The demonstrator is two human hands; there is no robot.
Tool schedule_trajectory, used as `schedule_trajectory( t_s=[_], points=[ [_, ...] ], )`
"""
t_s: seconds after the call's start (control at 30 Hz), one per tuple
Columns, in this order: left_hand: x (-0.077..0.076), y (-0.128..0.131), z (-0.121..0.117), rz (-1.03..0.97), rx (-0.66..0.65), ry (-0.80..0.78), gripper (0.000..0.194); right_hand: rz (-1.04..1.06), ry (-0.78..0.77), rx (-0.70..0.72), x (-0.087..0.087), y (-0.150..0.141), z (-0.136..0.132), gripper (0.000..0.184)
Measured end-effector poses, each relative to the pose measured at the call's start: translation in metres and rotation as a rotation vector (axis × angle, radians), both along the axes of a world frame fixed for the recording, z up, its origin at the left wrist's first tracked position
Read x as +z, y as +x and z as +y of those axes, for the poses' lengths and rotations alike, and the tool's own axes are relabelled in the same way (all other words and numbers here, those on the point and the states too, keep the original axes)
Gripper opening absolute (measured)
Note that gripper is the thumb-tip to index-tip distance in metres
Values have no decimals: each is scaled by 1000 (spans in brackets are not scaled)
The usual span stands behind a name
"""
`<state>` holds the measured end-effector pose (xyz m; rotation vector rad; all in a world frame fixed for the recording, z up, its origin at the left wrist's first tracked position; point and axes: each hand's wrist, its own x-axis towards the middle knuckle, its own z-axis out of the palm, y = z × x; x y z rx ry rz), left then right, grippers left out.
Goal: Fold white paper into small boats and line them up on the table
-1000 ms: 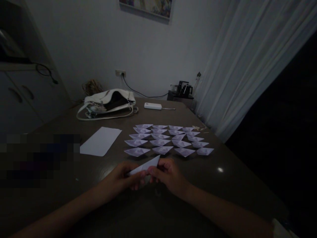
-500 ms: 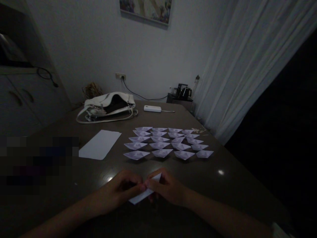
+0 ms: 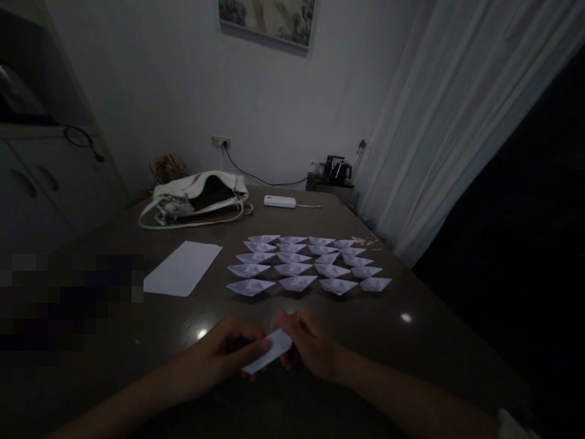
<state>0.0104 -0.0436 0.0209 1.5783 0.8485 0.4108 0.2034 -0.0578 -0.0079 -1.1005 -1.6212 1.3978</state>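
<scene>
A small folded strip of white paper (image 3: 269, 353) is held between my two hands near the table's front edge, tilted up to the right. My left hand (image 3: 223, 353) pinches it, thumb on top and fingers underneath. At the upper right end, the closed fingers of my right hand (image 3: 315, 347) grip the paper, where its corner looks bent over. Just beyond my hands stand several white paper boats (image 3: 293, 269) in neat rows.
Left of the boats lies white paper (image 3: 183, 268). Farther back on the dark table (image 3: 388, 347) are a white handbag (image 3: 196, 186) and a white power bank (image 3: 280, 201) with a short cable. A black kettle (image 3: 340, 173) stands beyond the table, near the curtain (image 3: 420, 122).
My right thumb has moved up and right off the middle of the paper. The pointed right end of the strip now looks folded over and shorter. My left hand keeps its pinch.
</scene>
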Motion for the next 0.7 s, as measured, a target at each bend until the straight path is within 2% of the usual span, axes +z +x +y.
schedule_trajectory(
  t_s=[0.17,0.3,0.4,0.5,0.7],
  points=[
    [-4,-5,0,47,-28,15,46,-96,102,75,0,1,-1,76],
    [-3,-3,0,39,-41,54,44,-112,104,117,1,1,-3,76],
    [2,1,1,-13,-113,65,41,-65,78,81,0,-2,-2,77],
    [5,3,1,-20,-86,58,39,-40,35,45,0,-4,-2,77],
    [-2,2,7,2,-116,63,37,46,-11,-89,2,-3,4,75]
  ],
)
